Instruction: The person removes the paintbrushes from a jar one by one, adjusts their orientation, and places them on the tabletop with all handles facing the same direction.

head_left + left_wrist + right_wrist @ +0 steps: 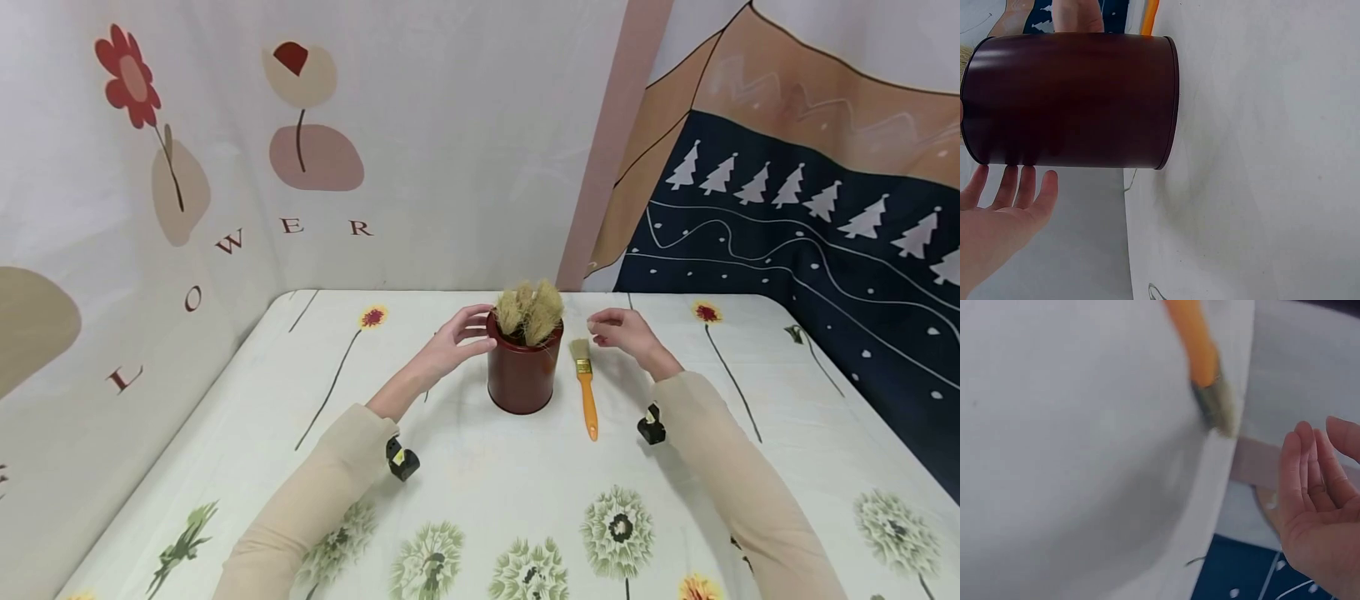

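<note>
A dark red cylindrical pot [522, 379] stands upright on the cloth-covered table, with several bristly, straw-yellow tufts [534, 312] rising above its rim. My left hand [457, 337] is at its left side near the top, thumb toward the front, fingers extended. In the left wrist view the fingertips [1007, 172] are right at the pot's wall. To the pot's right lies a paintbrush [585, 387] with an orange handle and pale bristles pointing away from me. My right hand [626, 333] hovers just right of the bristles, fingers loosely bent and holding nothing.
The white tablecloth [465, 500] has printed flowers and dandelions. Behind it hangs a pale curtain [450, 150] with flower prints. A navy fabric [750, 242] with white trees covers the right side.
</note>
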